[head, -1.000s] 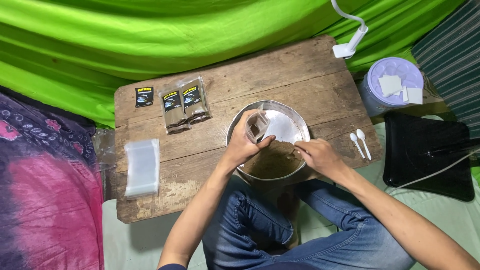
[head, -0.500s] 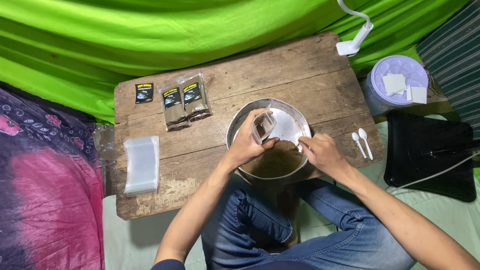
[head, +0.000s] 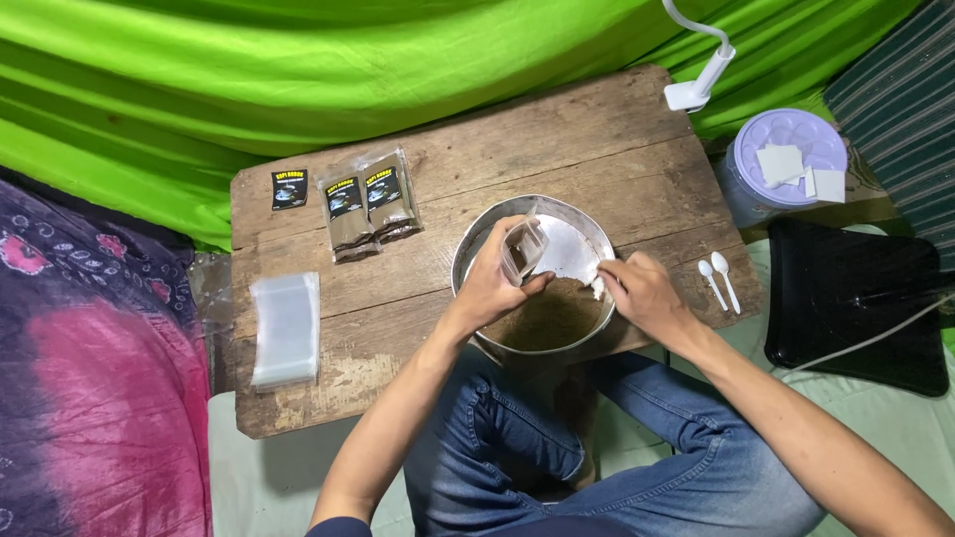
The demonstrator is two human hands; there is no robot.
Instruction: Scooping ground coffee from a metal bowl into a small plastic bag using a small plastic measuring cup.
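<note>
Left hand [head: 489,283] tilts pouch [head: 520,251]; right hand [head: 639,293] scoops powder [head: 550,316].

Both bare forearms reach forward from the lap and converge. The left hand [head: 494,283] is raised, wrist bent slightly, its grip closed in a pinch with thumb and fingers curled toward the right. The right hand [head: 642,293] sits just beside that grip, palm down, knuckles up, fingers curled under and tips pointing left.

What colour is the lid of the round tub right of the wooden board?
Pale lilac lid, with white paper squares lying on it; the head view shows it.
</note>
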